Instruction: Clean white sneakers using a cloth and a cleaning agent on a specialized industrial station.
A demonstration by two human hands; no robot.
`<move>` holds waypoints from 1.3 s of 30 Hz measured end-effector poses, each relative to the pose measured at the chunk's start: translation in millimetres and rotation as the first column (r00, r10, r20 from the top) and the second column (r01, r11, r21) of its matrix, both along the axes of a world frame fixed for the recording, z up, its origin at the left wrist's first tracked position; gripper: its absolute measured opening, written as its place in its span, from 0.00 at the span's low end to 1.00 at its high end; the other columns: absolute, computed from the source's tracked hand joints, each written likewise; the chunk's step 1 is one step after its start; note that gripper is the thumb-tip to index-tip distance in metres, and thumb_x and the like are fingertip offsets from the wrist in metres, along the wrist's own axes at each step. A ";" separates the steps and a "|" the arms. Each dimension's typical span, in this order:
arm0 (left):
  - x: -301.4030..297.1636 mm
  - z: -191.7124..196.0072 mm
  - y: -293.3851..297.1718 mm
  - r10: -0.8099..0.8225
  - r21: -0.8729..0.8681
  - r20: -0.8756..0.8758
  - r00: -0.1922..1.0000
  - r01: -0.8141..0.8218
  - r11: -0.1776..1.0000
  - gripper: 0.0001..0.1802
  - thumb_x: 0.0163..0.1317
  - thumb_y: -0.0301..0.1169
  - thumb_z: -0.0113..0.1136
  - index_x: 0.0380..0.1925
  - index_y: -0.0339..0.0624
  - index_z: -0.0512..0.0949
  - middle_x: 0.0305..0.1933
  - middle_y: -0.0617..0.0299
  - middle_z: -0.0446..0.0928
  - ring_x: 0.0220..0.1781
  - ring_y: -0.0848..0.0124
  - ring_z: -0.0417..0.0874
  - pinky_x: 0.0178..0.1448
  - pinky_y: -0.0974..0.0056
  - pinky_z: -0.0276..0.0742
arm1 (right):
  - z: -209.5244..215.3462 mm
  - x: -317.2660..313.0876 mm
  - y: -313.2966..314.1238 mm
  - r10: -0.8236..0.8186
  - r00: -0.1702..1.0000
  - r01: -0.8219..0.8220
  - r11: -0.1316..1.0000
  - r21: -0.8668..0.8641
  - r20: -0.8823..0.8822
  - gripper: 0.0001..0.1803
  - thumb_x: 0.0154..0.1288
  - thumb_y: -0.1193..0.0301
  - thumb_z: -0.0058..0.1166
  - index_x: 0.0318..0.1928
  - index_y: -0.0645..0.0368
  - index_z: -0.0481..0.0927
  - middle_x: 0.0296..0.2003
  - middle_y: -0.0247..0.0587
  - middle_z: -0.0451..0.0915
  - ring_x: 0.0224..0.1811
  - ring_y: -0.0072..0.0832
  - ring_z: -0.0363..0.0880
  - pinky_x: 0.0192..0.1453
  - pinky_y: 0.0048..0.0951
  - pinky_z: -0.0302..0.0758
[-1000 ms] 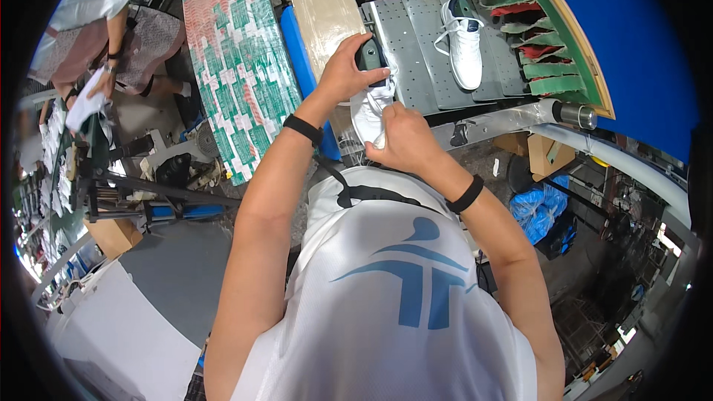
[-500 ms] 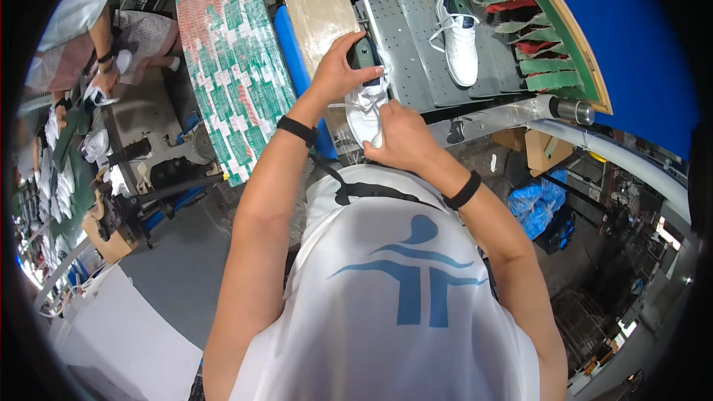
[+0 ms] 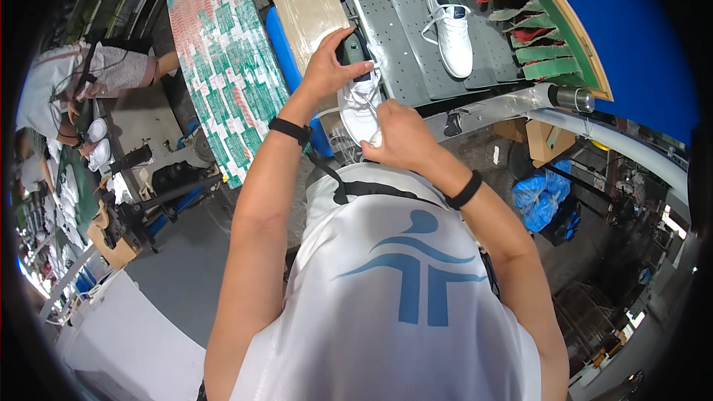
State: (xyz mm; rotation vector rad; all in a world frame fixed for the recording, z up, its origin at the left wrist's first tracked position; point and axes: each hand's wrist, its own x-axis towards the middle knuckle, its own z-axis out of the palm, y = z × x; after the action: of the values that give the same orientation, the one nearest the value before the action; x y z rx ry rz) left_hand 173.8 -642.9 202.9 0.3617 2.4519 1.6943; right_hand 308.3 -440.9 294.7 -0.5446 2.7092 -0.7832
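A white lace-up sneaker [image 3: 356, 120] with a dark lining lies between my hands, its toe toward me. My left hand [image 3: 324, 74] grips it by the collar, fingers along the outer side and thumb across the opening near the tongue. Around the toe and right side closes my right hand [image 3: 401, 134], its thumb near the tip. Loose white laces hang over the shoe's left side. Another white sneaker [image 3: 454, 44], also dark inside, rests toe toward me on the perforated grey conveyor plates [image 3: 408, 44], apart from both hands.
Green and red strip curtains [image 3: 546, 52] hang at a machine opening on the right. A tan board [image 3: 308, 11] lies left of the conveyor, beside a green-and-white taped panel [image 3: 223, 67]. Blue plastic bags [image 3: 538, 200] lie lower right. A co-worker [image 3: 63, 85] handles shoes far left.
The view has shifted slightly. My hands keep their hold on the sneaker, almost unmoved. The co-worker at the far left has leaned over, and their hands have moved down among the shoes.
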 end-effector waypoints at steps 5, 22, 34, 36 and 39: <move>5.0 3.0 4.9 0.024 -0.056 0.012 1.000 -0.024 0.998 0.50 0.54 0.38 0.90 0.76 0.41 0.76 0.75 0.46 0.76 0.78 0.55 0.77 0.82 0.55 0.71 | -10.8 4.1 -15.4 0.018 0.999 -0.016 0.998 0.063 -0.030 0.34 0.54 0.50 0.73 0.44 0.74 0.82 0.40 0.62 0.82 0.45 0.56 0.86 0.55 0.52 0.82; -0.4 -2.6 -0.8 -0.019 0.037 0.094 0.995 0.016 0.999 0.51 0.53 0.40 0.91 0.76 0.43 0.75 0.80 0.45 0.71 0.82 0.54 0.73 0.84 0.54 0.71 | -4.3 9.6 23.0 -0.018 0.995 0.027 0.995 0.094 -0.099 0.30 0.53 0.54 0.74 0.42 0.69 0.82 0.40 0.59 0.82 0.42 0.54 0.85 0.51 0.51 0.81; 2.6 -0.7 -0.6 -0.022 0.082 0.107 0.994 0.014 0.997 0.52 0.52 0.39 0.92 0.76 0.42 0.75 0.78 0.45 0.73 0.81 0.53 0.73 0.83 0.55 0.71 | -5.7 5.5 11.6 -0.040 0.996 0.043 0.998 0.040 -0.076 0.30 0.54 0.53 0.74 0.42 0.70 0.80 0.40 0.61 0.82 0.43 0.60 0.84 0.52 0.53 0.82; 1.1 1.9 -1.4 -0.026 0.065 0.101 0.995 0.019 0.998 0.52 0.52 0.39 0.91 0.76 0.41 0.75 0.78 0.45 0.73 0.81 0.53 0.73 0.83 0.55 0.71 | 1.2 15.9 15.3 -0.054 0.997 0.058 0.997 0.053 -0.061 0.30 0.54 0.53 0.74 0.42 0.70 0.80 0.40 0.61 0.82 0.43 0.59 0.84 0.52 0.53 0.81; -0.5 2.7 -3.0 -0.026 0.054 0.102 0.994 0.020 0.998 0.51 0.52 0.39 0.91 0.76 0.41 0.76 0.78 0.45 0.73 0.81 0.54 0.74 0.83 0.54 0.72 | 14.0 19.4 9.5 -0.064 0.997 0.068 0.995 0.078 -0.052 0.30 0.54 0.54 0.74 0.42 0.70 0.80 0.40 0.60 0.81 0.43 0.59 0.84 0.51 0.53 0.81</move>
State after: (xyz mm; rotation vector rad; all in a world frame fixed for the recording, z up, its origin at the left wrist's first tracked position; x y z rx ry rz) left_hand 173.3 -645.9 205.6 0.3002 2.3258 1.7260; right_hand 327.6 -431.4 308.8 -0.4645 2.8027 -0.6833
